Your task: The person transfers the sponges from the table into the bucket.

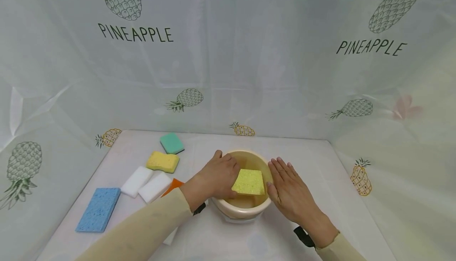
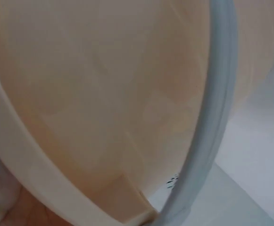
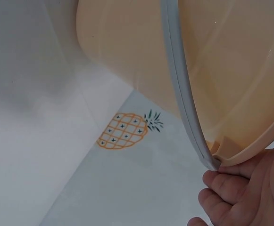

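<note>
A cream bucket (image 1: 238,213) with a grey handle (image 2: 217,94) stands in front of me. My left hand (image 1: 221,176) reaches over its left rim with curled fingers. At the fingers and thumb, inside the bucket opening, is a yellow sponge (image 1: 249,181), its left edge hidden by the hand; the hand grips it there. My right hand (image 1: 292,193) rests against the right rim, its fingers straight and together. In the right wrist view, the right fingers (image 3: 226,188) lie outside the rim, close to the handle's end.
Left of the bucket lie a green sponge (image 1: 172,143), another yellow sponge (image 1: 162,162), two white sponges (image 1: 137,181) and a blue sponge (image 1: 98,209). An orange piece (image 1: 173,185) shows partly behind the left forearm. A pineapple-printed sheet (image 1: 228,63) hangs round the table.
</note>
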The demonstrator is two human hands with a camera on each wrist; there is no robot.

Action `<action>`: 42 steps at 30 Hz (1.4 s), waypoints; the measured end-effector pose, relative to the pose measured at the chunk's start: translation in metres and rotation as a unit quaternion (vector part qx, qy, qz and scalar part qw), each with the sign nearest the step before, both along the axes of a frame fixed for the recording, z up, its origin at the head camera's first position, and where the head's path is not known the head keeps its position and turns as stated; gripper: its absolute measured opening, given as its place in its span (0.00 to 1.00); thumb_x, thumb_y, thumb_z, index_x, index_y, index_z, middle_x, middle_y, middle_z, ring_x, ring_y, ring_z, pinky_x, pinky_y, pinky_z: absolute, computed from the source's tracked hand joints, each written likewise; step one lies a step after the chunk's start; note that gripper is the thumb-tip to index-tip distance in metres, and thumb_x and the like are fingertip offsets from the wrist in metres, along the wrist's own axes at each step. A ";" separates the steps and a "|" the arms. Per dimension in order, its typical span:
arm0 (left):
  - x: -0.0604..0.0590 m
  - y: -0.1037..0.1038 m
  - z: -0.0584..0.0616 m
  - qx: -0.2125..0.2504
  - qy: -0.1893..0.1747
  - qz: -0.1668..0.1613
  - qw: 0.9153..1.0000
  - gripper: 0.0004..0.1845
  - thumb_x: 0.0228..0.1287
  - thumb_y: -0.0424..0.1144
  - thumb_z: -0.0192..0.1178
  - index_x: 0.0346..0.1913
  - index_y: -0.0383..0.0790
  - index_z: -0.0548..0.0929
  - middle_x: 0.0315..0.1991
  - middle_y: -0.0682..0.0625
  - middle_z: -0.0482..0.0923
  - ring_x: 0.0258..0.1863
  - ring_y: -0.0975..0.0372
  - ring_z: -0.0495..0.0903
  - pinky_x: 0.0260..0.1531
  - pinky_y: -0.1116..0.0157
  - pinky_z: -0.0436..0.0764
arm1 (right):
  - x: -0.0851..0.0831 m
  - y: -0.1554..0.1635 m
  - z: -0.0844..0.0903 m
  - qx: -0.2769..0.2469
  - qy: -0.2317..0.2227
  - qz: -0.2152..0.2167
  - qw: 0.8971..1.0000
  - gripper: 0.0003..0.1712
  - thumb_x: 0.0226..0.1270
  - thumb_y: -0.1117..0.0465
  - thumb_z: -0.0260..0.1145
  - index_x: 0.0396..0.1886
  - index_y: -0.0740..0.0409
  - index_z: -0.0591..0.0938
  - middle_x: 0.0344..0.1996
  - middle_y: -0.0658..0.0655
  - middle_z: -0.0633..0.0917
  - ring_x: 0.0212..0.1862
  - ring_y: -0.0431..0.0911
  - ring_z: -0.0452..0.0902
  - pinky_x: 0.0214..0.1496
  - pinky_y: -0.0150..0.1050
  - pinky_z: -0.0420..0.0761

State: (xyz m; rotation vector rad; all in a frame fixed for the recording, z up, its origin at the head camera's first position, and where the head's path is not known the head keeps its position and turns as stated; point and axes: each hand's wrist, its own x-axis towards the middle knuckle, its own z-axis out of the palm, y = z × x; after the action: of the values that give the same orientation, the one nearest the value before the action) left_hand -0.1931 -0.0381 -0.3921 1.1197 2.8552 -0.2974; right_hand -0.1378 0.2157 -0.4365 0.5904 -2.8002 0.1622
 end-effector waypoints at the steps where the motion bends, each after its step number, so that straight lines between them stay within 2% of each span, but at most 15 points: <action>1: 0.000 0.001 0.001 -0.004 0.000 -0.003 1.000 0.40 0.60 0.70 0.68 0.64 0.44 0.81 0.62 0.51 0.80 0.64 0.58 0.72 0.67 0.51 0.65 | 0.000 0.000 0.000 0.000 0.001 0.001 1.000 0.36 0.84 0.47 0.49 0.79 0.66 0.67 0.79 0.64 0.68 0.83 0.59 0.58 0.82 0.58 0.58; 9: -0.002 0.005 -0.002 -0.039 0.012 -0.026 0.999 0.44 0.58 0.71 0.68 0.69 0.44 0.78 0.65 0.51 0.80 0.64 0.57 0.71 0.72 0.52 0.64 | 0.000 -0.001 0.000 -0.001 0.006 0.006 1.000 0.36 0.83 0.48 0.51 0.79 0.67 0.68 0.78 0.65 0.69 0.82 0.59 0.59 0.81 0.59 0.59; 23: -0.003 0.008 -0.004 -0.087 0.036 -0.025 0.995 0.43 0.56 0.73 0.70 0.65 0.45 0.80 0.60 0.54 0.83 0.56 0.60 0.74 0.65 0.55 0.66 | -0.001 -0.003 -0.002 -0.005 0.029 0.015 0.999 0.35 0.83 0.50 0.52 0.77 0.68 0.69 0.77 0.65 0.71 0.81 0.60 0.62 0.80 0.58 0.62; 29: -0.003 0.009 -0.003 -0.085 0.035 -0.025 0.995 0.44 0.56 0.73 0.70 0.65 0.45 0.80 0.60 0.53 0.83 0.56 0.60 0.74 0.65 0.55 0.66 | -0.001 -0.003 -0.001 0.000 0.025 0.014 1.000 0.35 0.83 0.50 0.51 0.78 0.68 0.68 0.77 0.65 0.71 0.81 0.60 0.62 0.80 0.58 0.62; 36: -0.005 0.008 -0.005 -0.074 0.026 -0.025 0.997 0.44 0.59 0.71 0.70 0.69 0.44 0.79 0.64 0.53 0.82 0.62 0.59 0.75 0.68 0.54 0.66 | -0.002 -0.002 -0.001 0.003 0.026 0.017 1.000 0.35 0.83 0.50 0.51 0.78 0.68 0.68 0.77 0.65 0.71 0.81 0.60 0.62 0.80 0.58 0.62; 39: -0.006 0.008 -0.006 -0.069 0.029 -0.023 0.997 0.40 0.63 0.68 0.67 0.69 0.45 0.78 0.64 0.53 0.81 0.63 0.59 0.74 0.69 0.54 0.65 | -0.001 -0.002 0.000 0.003 0.026 0.017 1.000 0.35 0.83 0.50 0.51 0.78 0.69 0.68 0.77 0.66 0.71 0.81 0.60 0.62 0.80 0.58 0.63; 42: -0.006 0.007 -0.008 -0.051 0.042 -0.025 0.998 0.32 0.70 0.63 0.63 0.67 0.46 0.79 0.60 0.53 0.82 0.61 0.59 0.75 0.68 0.54 0.67 | -0.001 -0.001 0.001 0.002 0.025 0.016 1.000 0.35 0.83 0.49 0.52 0.78 0.69 0.68 0.77 0.66 0.70 0.81 0.60 0.62 0.80 0.59 0.62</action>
State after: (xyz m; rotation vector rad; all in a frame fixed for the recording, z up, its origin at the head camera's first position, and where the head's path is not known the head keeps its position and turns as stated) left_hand -0.1990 -0.0309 -0.4006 1.1871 2.8492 -0.4982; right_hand -0.1384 0.2144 -0.4359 0.6331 -2.7452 0.1458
